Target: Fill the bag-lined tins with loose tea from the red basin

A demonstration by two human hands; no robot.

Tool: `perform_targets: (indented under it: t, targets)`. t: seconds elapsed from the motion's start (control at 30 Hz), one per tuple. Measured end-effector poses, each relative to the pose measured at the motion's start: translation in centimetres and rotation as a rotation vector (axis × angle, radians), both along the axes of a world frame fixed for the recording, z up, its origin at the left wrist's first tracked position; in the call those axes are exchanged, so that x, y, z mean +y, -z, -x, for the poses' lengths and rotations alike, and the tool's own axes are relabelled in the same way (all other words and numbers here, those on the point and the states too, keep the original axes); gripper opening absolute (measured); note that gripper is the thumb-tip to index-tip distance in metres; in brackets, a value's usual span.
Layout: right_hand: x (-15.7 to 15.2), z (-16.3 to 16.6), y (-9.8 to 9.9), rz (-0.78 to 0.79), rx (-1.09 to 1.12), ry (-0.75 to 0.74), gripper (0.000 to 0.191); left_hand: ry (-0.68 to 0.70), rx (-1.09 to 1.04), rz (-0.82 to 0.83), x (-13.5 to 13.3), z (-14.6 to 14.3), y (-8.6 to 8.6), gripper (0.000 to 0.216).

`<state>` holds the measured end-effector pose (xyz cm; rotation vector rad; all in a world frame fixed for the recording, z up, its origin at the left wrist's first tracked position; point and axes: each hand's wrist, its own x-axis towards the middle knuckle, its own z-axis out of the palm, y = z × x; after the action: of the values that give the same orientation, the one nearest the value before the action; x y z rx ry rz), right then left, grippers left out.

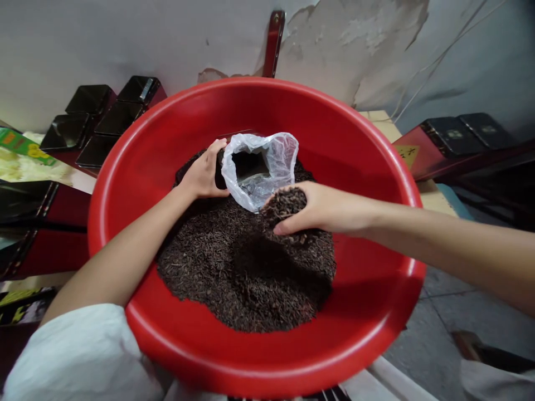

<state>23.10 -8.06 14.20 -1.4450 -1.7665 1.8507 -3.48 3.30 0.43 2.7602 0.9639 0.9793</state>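
A heap of dark, dry loose tea leaves (209, 267) lies in a big red plastic basin (368, 295). In the heap stands a dark tin, mostly hidden, with a clear plastic bag (281, 153) lining it and folded out over its mouth. My left hand (205, 171) wraps round the tin's left side, thumb toward me and fingers at the far side. Cupped just right of the bag's opening, my right hand (311, 209) holds a handful of tea leaves (288, 201). Some leaves hang loose below its thumb.
Several open dark tins (90, 100) stand left of the basin, and more tins (31, 250) lie nearer. Dark-topped red tins (451, 136) are at the right. A red lid-like piece (274, 44) leans on the peeling wall (359, 33) behind. Grey floor tiles (434, 312) show lower right.
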Motion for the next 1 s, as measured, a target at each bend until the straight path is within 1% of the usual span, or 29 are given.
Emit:
perform_targets:
  t: [0.1,0.17,0.23,0.3,0.37,0.43,0.5,0.6,0.67,0.7,0.73,0.77,0.8,0.87,0.9,0.93,1.0]
  targets:
    - [1.7,1.4,-1.8,-0.15,-0.004,0.015,0.024,-0.024,0.012,0.021,-0.1,-0.1,0.0,0.108]
    - [3.1,2.6,-1.9,-0.272,-0.052,0.056,0.024,-0.028,0.019,0.022,-0.3,-0.2,-0.2,0.109]
    - [4.6,3.9,-1.1,-0.412,-0.122,0.091,0.029,-0.036,0.022,0.03,-0.6,-0.4,-0.5,0.109]
    - [6.0,5.0,0.0,-0.572,-0.193,0.097,0.035,-0.052,0.015,0.044,-0.8,-0.5,-0.9,0.107]
    - [7.0,5.6,1.0,-0.724,-0.249,0.069,0.04,-0.06,0.004,0.057,-1.0,-0.6,-1.2,0.104]
    - [7.2,5.8,1.1,-0.818,-0.297,0.032,0.044,-0.046,-0.007,0.051,-0.9,-0.6,-1.4,0.103]
    - [6.4,5.5,0.4,-0.856,-0.311,-0.02,0.043,-0.026,-0.015,0.034,-0.6,-0.6,-1.2,0.104]
    - [3.6,4.3,-0.8,-0.965,-0.298,-0.125,0.032,-0.03,-0.029,0.029,-0.2,-0.4,-0.8,0.103]
    - [1.0,3.3,-0.3,-1.058,-0.261,-0.275,0.02,-0.056,-0.031,0.044,-0.1,-0.4,-0.6,0.105]
    - [-0.3,2.8,0.5,-1.069,-0.224,-0.398,0.017,-0.067,-0.026,0.052,-0.1,-0.4,-0.5,0.106]
    - [-1.5,2.3,1.7,-1.054,-0.185,-0.538,0.018,-0.074,-0.016,0.06,-0.1,-0.5,-0.5,0.107]
    - [-2.6,2.0,3.1,-1.009,-0.169,-0.641,0.026,-0.078,-0.005,0.067,-0.2,-0.5,-0.5,0.108]
    - [-3.3,1.7,4.7,-0.958,-0.174,-0.691,0.043,-0.076,0.008,0.072,-0.3,-0.5,-0.5,0.108]
    - [-3.9,1.8,7.8,-0.899,-0.226,-0.717,0.093,-0.07,0.028,0.071,-0.4,-0.5,-0.6,0.108]
    - [-3.8,2.1,9.0,-0.842,-0.271,-0.711,0.111,-0.07,0.031,0.067,-0.5,-0.6,-0.6,0.108]
    - [-3.4,2.6,10.1,-0.778,-0.304,-0.703,0.124,-0.07,0.034,0.06,-0.5,-0.5,-0.6,0.108]
    - [-1.9,4.0,11.4,-0.669,-0.343,-0.663,0.137,-0.061,0.036,0.041,-0.5,-0.4,-0.7,0.107]
